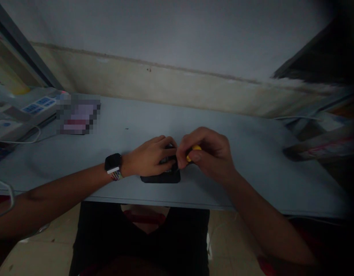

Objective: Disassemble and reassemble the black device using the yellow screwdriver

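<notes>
A flat black case (161, 178) lies on the table near its front edge. My left hand (152, 156) rests over it, the fingers bent across its top and the thumb toward the right, gripping it against the table. Part of the case's upper side shows between the fingers, too dark to make out. In my right hand (210, 153) is a small yellow-handled screwdriver (197, 148), pinched between thumb and curled fingers. Its dark tip end points left and down toward the case's right side; whether it touches is hidden. On my left wrist is a dark watch (113, 163).
The pale table (131, 115) stands against a wall (177, 46). At the left lie a blurred phone-like object (79, 115), a white power strip (40, 105) and white cables (36, 132). At the right edge lies a clear plastic package (323, 147).
</notes>
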